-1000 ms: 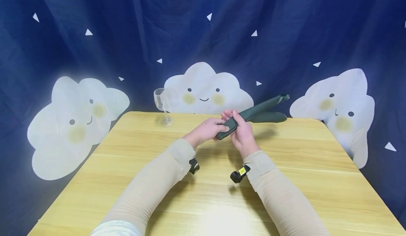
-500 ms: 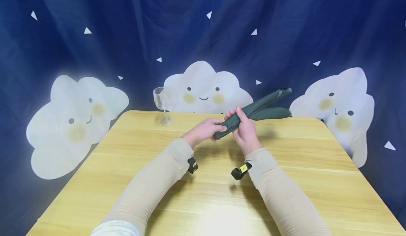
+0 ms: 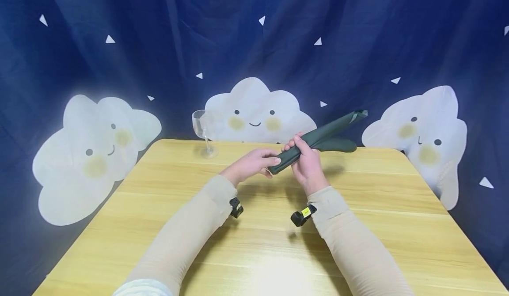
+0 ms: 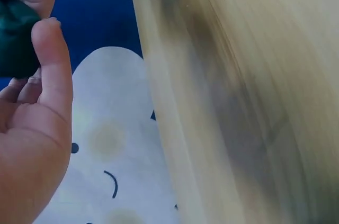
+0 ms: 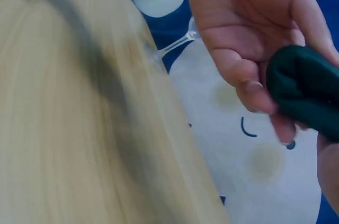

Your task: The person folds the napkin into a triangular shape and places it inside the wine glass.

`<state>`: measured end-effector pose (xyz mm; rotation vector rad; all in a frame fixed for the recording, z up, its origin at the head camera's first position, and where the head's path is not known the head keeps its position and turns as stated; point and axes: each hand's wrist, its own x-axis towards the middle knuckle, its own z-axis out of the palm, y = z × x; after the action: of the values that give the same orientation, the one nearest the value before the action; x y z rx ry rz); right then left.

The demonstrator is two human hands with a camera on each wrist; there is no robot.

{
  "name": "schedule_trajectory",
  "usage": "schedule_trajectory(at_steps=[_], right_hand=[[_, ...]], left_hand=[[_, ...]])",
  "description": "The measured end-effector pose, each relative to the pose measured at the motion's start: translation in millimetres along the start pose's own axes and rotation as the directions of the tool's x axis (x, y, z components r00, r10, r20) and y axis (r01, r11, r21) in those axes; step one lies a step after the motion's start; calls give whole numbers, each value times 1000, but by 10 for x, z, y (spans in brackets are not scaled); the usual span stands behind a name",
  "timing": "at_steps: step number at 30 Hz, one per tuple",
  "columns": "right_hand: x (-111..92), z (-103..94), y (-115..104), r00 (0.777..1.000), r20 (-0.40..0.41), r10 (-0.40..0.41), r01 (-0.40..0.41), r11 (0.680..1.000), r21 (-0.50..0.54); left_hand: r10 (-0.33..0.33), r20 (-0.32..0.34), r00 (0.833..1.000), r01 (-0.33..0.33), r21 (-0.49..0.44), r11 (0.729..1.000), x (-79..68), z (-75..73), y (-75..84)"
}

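Observation:
A dark green cloth (image 3: 330,130), folded into a long narrow strip, is held slantwise above the table's far half. Its far end splits into two tails, the upper one longer. My right hand (image 3: 310,163) grips the strip around its middle with the thumb on top. At the near end, my left hand (image 3: 251,162) pinches the cloth between thumb and fingers. In the left wrist view the left thumb (image 4: 50,38) lies against the cloth's bunched end (image 4: 16,38). The right wrist view shows the left hand's curled fingers touching that rounded end (image 5: 296,83).
A clear wine glass (image 3: 206,130) stands upright near the table's far edge, left of my hands. The light wooden table (image 3: 159,207) ends at a dark blue curtain (image 3: 350,35) printed with smiling clouds. Both sleeves carry small black wrist cameras.
The cloth's upper tail has risen a little, and the lower tail swung up and dropped back. My left hand has slid slightly left toward the near tip. The right hand keeps its grip.

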<state>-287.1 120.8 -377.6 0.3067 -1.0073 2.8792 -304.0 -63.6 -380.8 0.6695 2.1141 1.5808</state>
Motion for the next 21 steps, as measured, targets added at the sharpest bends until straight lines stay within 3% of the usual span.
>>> schedule_trajectory(at_steps=[3,5,7,8,10,11,14,17,18,19,20,21], right_hand=[[19,-21,-80,999,-23,-29,29,1000,-9],[31,-43,-141,998,-41,-47,47,999,-2],[39,-69,-200,997,-53,-59,60,998,2],[40,-82,-227,996,-58,-62,63,998,4],[41,-108,-270,996,-69,-64,64,998,4],[41,-123,-288,995,-73,-64,64,998,1],[40,-164,-328,995,-81,-61,61,998,-4],[41,-203,-352,994,-91,-60,58,998,-26],[41,-216,-357,994,-93,-56,53,998,-31],[41,-228,-360,994,-95,-52,48,998,-39],[40,-240,-362,994,-98,-47,43,998,-51],[39,-251,-362,994,-100,-45,38,997,-62]], left_hand=[[38,-62,997,-33,83,996,-65,-90,-13],[69,-162,984,-40,176,984,-139,-192,-10],[110,-292,950,-26,277,960,-212,-327,-14],[141,-355,924,-17,331,944,-246,-405,-18],[193,-481,855,17,398,917,-310,-562,-30],[235,-536,811,30,438,899,-331,-646,-42],[371,-660,653,71,541,838,-373,-898,-97],[432,-760,486,130,552,824,-401,-1119,-168],[429,-784,448,142,536,832,-407,-1186,-203],[411,-809,420,148,508,849,-414,-1243,-232],[374,-835,403,151,464,873,-419,-1296,-271],[333,-855,396,149,418,896,-422,-1345,-310]])
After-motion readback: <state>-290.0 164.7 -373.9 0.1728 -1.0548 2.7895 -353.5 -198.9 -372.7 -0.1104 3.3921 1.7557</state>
